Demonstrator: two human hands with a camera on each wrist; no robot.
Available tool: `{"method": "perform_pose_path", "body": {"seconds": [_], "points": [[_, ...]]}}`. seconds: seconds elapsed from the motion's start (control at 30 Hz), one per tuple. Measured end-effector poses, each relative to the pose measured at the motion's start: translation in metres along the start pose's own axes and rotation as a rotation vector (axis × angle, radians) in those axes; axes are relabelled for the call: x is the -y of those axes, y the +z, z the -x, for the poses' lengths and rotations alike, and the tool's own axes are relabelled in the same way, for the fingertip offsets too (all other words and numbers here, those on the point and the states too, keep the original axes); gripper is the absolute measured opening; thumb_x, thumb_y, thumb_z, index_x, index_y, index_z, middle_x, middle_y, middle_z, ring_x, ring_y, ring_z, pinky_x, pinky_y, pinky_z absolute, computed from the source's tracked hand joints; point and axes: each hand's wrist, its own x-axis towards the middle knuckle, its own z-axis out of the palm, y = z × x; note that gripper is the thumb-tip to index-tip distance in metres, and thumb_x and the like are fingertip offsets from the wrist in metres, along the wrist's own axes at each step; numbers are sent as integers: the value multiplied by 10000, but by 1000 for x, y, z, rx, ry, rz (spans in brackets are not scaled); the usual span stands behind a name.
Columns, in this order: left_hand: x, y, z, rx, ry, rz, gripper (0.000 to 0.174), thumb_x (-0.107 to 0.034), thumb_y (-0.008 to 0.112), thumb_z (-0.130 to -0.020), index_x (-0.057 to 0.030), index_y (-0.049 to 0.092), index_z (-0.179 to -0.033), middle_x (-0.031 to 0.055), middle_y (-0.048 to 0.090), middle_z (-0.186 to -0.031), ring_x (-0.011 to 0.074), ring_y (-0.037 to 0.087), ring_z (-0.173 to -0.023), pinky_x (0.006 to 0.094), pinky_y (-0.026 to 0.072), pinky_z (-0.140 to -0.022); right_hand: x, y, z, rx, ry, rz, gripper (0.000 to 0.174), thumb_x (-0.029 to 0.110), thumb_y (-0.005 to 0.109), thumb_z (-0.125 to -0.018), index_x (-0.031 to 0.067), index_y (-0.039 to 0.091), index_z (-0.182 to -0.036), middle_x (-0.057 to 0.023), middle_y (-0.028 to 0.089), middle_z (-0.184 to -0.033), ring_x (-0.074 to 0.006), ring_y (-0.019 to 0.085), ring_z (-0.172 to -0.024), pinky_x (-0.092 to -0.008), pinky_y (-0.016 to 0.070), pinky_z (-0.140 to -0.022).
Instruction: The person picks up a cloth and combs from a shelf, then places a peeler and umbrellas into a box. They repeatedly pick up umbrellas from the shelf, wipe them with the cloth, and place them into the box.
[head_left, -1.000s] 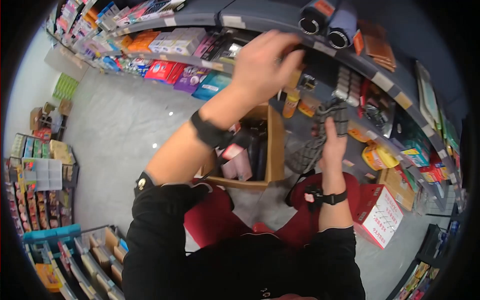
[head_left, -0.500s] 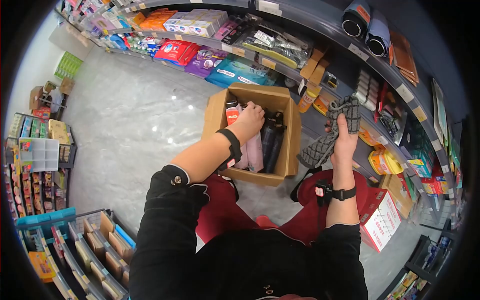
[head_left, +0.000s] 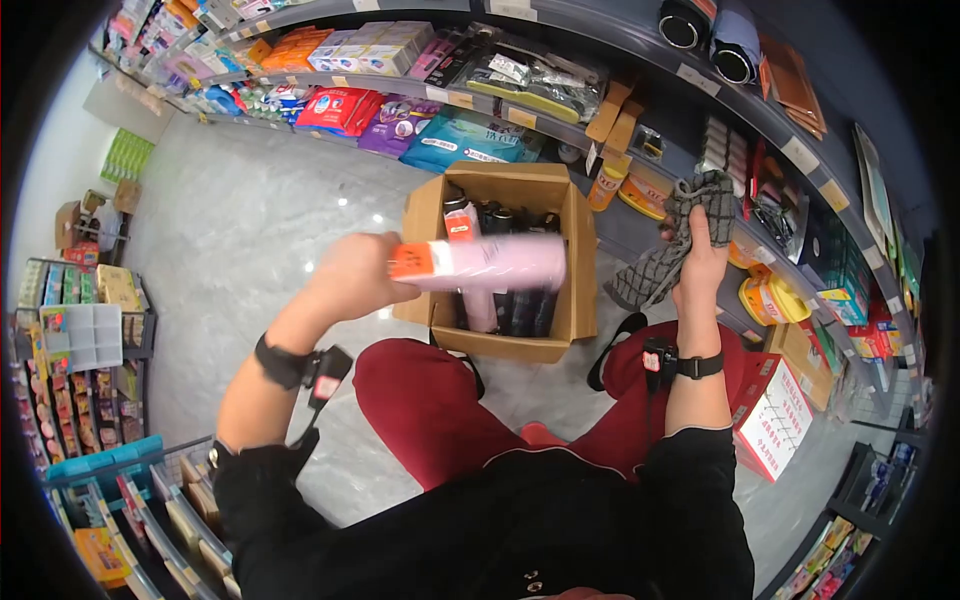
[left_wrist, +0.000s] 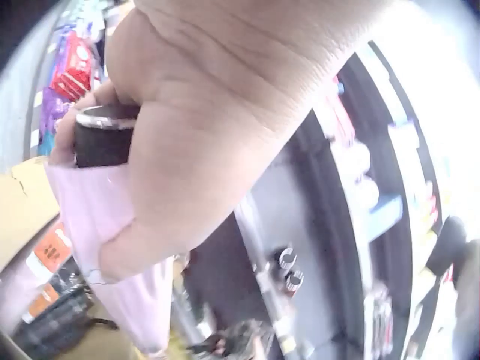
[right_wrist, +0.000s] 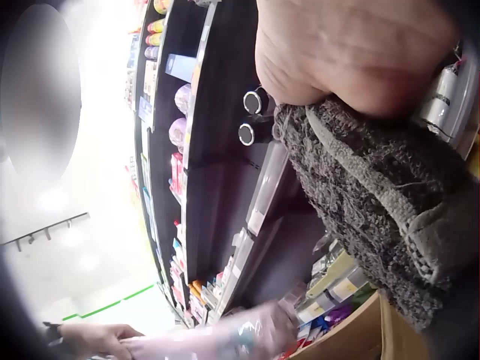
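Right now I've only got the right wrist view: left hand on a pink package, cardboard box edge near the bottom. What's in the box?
Observer: In the cardboard box there's another pink package beside several dark items.
Operator: What's at the end the left hand grips?
Observer: The left hand has its fingers round a black cap with a shiny rim, clear in the left wrist view.
Operator: Anything on the floor by the person's right leg?
Observer: Yes, a red and white box just outside the right knee.
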Motion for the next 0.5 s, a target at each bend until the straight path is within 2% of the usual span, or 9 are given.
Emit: {"method": "perform_pose_path", "body": {"seconds": [0.03,0.1,0.13,0.2,0.27,0.3,0.37,0.4,0.5], "points": [[1,0,10,0,1,-7,317,-189,745,-696,-5,649,-935,126,675,-835,317,668,-733,396,531,-652,4,3,3,28,-63,-22,250,182,608,-948,56,584,-1162,-41,649,-1028,-133,607,-824,-291,517,-638],[3,4,31,-145,-223,792,350,-191,744,-761,11,612,-1014,100,661,-800,195,655,-681,345,521,-565,13,10,10,103,-171,-37,250,163,575,-962,40,568,-1180,-59,653,-1042,-150,618,-861,-309,527,-662],[-4,9,38,-147,-227,795,350,-191,744,-761,11,612,-1014,100,661,-800,195,655,-681,345,521,-565,16,15,16,108,-169,-35,250,163,575,-962,40,568,-1180,-59,653,-1042,-150,618,-861,-309,527,-662],[-29,28,38,-170,-306,1389,381,-117,718,-783,16,568,-1107,72,621,-810,137,606,-630,277,478,-488,20,31,33,75,-292,-6,245,137,536,-965,10,550,-1174,-99,654,-1002,-184,631,-836,-314,521,-709],[-50,53,28,-157,-231,1557,444,-42,696,-763,3,526,-1172,71,617,-818,119,563,-534,253,443,-439,30,56,70,267,-514,278,288,67,521,-947,-17,530,-1222,-95,647,-1060,-191,623,-973,-340,496,-880],[-60,60,22,-49,-206,1639,465,-33,685,-770,-5,506,-1198,74,618,-816,117,558,-517,258,437,-423,27,70,98,350,-361,122,324,93,671,-850,-24,598,-1143,-92,651,-1096,-196,621,-981,-346,480,-900],[-89,81,14,-21,-158,1641,458,-42,654,-789,-29,482,-1213,64,616,-819,116,557,-519,252,419,-410,3,95,123,456,-642,568,549,223,806,-607,-10,614,-1065,-163,583,-1173,-351,470,-1248,-490,315,-1093],[-107,86,17,-14,-160,1668,475,-38,651,-779,-42,482,-1223,68,615,-839,118,553,-520,258,432,-415,-20,101,130,558,-830,619,552,270,785,-543,28,647,-1020,-153,576,-1140,-398,391,-1308,-591,223,-1110],[-90,93,17,192,-37,1317,503,-67,677,-779,-28,493,-1246,66,611,-895,109,579,-602,266,468,-477,4,98,121,594,-903,888,508,284,738,-527,68,666,-982,-108,577,-1140,-383,411,-1300,-641,210,-1092]]}}
